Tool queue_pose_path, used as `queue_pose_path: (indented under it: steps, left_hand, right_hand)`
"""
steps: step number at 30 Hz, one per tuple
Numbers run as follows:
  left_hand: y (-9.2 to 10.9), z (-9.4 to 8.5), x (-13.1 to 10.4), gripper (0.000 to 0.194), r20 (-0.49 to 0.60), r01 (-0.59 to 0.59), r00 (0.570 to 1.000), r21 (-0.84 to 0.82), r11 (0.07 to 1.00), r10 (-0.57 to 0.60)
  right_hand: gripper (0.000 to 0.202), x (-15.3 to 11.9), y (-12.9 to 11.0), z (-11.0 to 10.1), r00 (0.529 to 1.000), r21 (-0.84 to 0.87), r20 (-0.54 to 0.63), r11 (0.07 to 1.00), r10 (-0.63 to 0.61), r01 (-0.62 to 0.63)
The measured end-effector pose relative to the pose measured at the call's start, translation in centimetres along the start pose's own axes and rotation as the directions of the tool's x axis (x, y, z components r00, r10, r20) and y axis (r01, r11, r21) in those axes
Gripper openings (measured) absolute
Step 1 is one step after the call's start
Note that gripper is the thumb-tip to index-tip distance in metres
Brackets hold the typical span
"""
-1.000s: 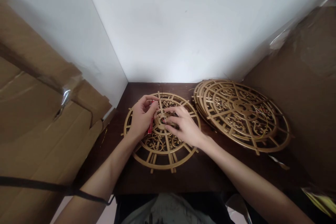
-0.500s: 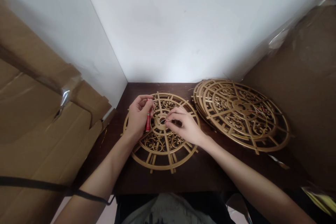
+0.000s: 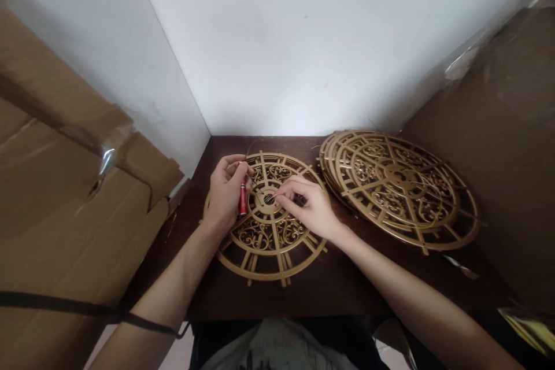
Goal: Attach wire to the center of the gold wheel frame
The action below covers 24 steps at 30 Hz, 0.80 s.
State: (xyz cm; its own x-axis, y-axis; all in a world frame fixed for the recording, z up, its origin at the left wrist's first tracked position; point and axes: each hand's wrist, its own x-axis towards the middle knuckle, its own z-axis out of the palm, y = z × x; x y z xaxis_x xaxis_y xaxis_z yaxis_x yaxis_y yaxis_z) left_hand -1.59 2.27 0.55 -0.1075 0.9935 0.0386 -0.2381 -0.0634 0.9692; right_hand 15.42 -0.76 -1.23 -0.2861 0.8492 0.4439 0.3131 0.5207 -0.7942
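Observation:
A round gold openwork frame (image 3: 260,273) lies on the dark table in front of me, with scroll patterns and a small ring at its centre. Over its upper left part, my left hand (image 3: 228,191) is closed around a slim red tube (image 3: 243,199), which points down toward me. A thin wire (image 3: 254,143) curves up beyond those fingers. My right hand (image 3: 306,202) pinches the end of a thin wire or thread just right of the centre ring; its thumb and forefinger are together.
Several similar gold frames (image 3: 407,234) are stacked at the right, a loop of yellow wire on top. A small brush-like object (image 3: 462,267) lies near the stack. Cardboard (image 3: 78,214) stands at the left, more at the right. A black cord (image 3: 56,303) crosses my left forearm.
My right hand has shifted slightly right. The red tube has tilted more upright and moved a little left with my left hand. The thin wire now arches higher beyond the frame.

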Motion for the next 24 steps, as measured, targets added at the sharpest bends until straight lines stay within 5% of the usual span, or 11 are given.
queue_pose_path:
  steps: [9, 14, 19, 24]
  left_hand:
    - [0.37, -0.3, 0.55, 0.013, -0.134, 0.026, 0.989, -0.221, 0.975, -0.057]
    - [0.53, -0.22, 0.56, 0.012, -0.154, 0.054, 0.984, -0.24, 0.969, -0.093]
    - [0.34, -0.24, 0.68, 0.009, -0.162, 0.04, 0.983, -0.251, 0.967, -0.083]
    - [0.28, -0.24, 0.72, 0.01, -0.176, 0.044, 0.98, -0.26, 0.965, -0.093]
  right_hand:
    - [0.008, -0.01, -0.13, -0.06, 0.999, -0.032, -0.034, 0.999, -0.002, 0.001]
    - [0.012, -0.17, -0.29, 0.02, 0.982, -0.078, 0.143, 0.988, -0.12, 0.132]
    - [0.014, -0.35, -0.34, 0.28, 0.901, -0.197, 0.359, 0.923, -0.245, 0.329]
    - [0.016, -0.46, -0.39, 0.25, 0.9, -0.268, 0.384, 0.908, -0.206, 0.322]
